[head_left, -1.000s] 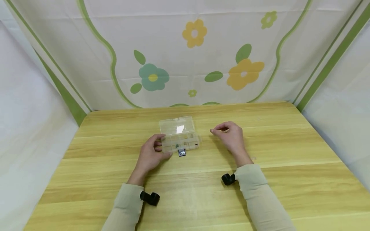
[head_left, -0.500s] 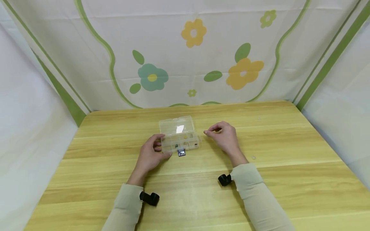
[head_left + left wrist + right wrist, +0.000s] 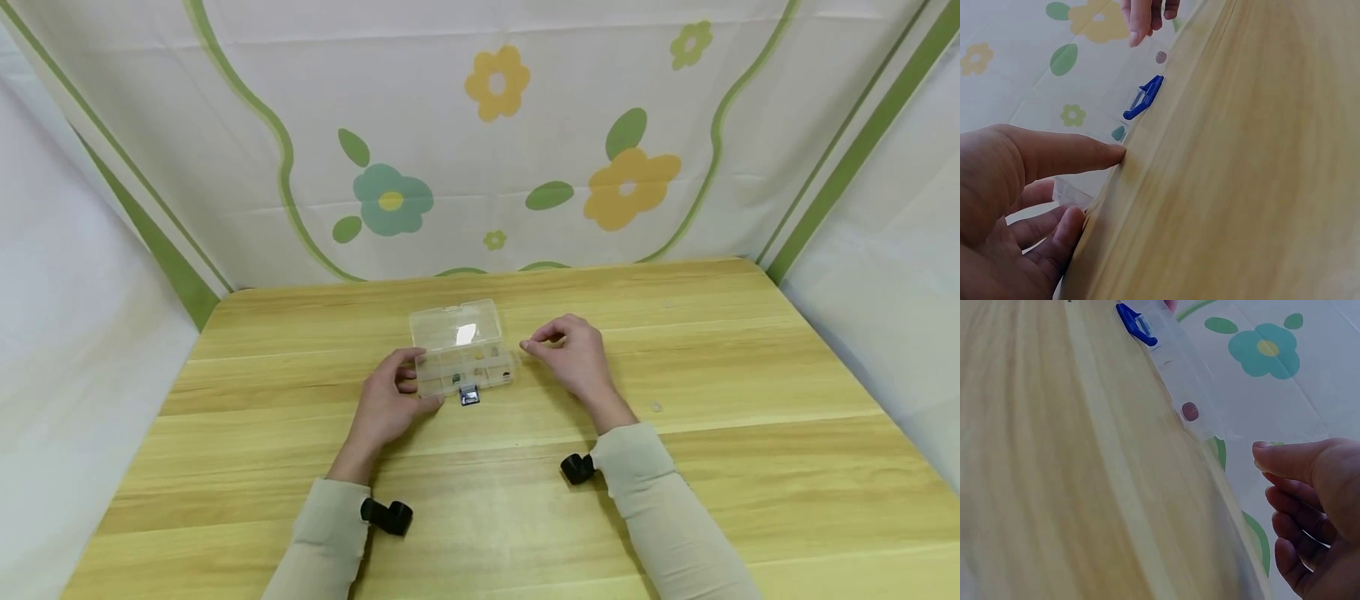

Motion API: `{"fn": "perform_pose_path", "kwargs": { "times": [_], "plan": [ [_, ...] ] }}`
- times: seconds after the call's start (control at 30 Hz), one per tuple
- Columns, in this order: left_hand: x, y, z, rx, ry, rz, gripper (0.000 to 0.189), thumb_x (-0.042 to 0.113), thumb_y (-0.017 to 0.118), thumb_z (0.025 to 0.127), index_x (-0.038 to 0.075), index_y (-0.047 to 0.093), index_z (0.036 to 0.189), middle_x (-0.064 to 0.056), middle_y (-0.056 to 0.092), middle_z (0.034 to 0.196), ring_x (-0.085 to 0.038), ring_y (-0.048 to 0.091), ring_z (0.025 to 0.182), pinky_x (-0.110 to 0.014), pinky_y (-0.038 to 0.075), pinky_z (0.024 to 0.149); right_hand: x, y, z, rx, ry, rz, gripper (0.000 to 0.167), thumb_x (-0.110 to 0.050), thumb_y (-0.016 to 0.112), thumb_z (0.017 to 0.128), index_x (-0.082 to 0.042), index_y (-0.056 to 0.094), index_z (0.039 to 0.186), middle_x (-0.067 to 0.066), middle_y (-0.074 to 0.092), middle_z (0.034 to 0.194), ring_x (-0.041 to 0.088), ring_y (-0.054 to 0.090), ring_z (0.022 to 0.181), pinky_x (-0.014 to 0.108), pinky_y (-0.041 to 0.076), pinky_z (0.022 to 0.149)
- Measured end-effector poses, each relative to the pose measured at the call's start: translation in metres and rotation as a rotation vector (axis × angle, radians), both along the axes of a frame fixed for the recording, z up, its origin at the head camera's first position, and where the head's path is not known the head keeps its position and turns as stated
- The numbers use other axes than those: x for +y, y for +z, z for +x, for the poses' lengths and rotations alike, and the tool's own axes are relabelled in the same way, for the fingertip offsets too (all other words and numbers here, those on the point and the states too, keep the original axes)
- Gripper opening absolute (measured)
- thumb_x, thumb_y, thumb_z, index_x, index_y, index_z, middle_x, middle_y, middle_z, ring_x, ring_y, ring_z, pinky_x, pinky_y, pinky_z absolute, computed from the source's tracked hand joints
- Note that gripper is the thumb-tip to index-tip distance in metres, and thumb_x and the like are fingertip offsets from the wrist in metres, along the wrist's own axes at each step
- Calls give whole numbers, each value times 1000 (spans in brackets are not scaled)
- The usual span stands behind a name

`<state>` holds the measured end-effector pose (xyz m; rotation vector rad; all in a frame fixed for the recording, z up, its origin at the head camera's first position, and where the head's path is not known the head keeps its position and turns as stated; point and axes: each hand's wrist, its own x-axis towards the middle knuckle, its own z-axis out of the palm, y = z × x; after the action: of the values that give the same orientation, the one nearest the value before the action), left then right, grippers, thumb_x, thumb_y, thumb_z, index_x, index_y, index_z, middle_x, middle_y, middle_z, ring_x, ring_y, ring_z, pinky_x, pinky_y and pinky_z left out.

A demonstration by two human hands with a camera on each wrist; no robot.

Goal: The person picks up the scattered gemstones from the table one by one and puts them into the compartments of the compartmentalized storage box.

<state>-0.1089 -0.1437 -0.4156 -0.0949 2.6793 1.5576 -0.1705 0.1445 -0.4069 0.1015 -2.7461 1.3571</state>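
A clear plastic compartment box (image 3: 465, 377) sits on the table with its lid (image 3: 444, 327) tipped back and its blue latch (image 3: 468, 396) swung down at the front. Inside are a small green piece (image 3: 456, 379), a dark red piece (image 3: 1190, 411) in the front right compartment and a few faint pieces. My left hand (image 3: 385, 402) grips the box's left end, thumb at the front corner and fingers behind. Just off the right end is my right hand (image 3: 573, 354), thumb and index fingertips together, other fingers curled. Nothing shows between those tips; a tiny item could be hidden.
A small clear, ring-like piece (image 3: 657, 407) lies on the wooden table (image 3: 480, 517) right of my right wrist, and another faint one (image 3: 669, 304) lies farther back. A flower-print cloth (image 3: 480, 150) hangs behind the table.
My right hand has moved left toward the box's right end, its fingertips still together. The left hand keeps its grip, and the box has stayed in place.
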Motion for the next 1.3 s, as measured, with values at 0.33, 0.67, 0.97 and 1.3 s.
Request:
{"fn": "perform_pose_path", "kwargs": {
  "times": [0.33,0.67,0.97,1.3],
  "plan": [
    [0,1,1,2,-3,-3,75,6,92,81,11,60,149,-18,66,132,-32,67,110,-45,58,97,-13,0,1,3,12,-14,19,-28,88,92,-11,78,96,7,71,106,29,65,105,45,57,94],
    [1,2,2,15,4,10,75,5,92,81,9,60,148,-20,67,131,-34,70,111,-47,60,96,-34,1,0,23,55,-39,17,-28,88,91,-13,80,94,5,71,105,28,65,105,43,56,92],
    [2,2,1,9,5,6,75,5,92,81,9,60,148,-19,66,130,-33,69,111,-48,60,98,-55,2,-1,-17,93,-68,14,-28,88,91,-16,81,94,2,70,107,26,62,107,42,55,93],
    [0,0,0,9,2,10,75,5,92,81,10,59,149,-19,67,129,-32,69,111,-48,60,99,-72,2,0,-3,123,-73,14,-28,89,90,-17,81,92,1,71,107,25,62,109,43,55,95]
  ]
}}
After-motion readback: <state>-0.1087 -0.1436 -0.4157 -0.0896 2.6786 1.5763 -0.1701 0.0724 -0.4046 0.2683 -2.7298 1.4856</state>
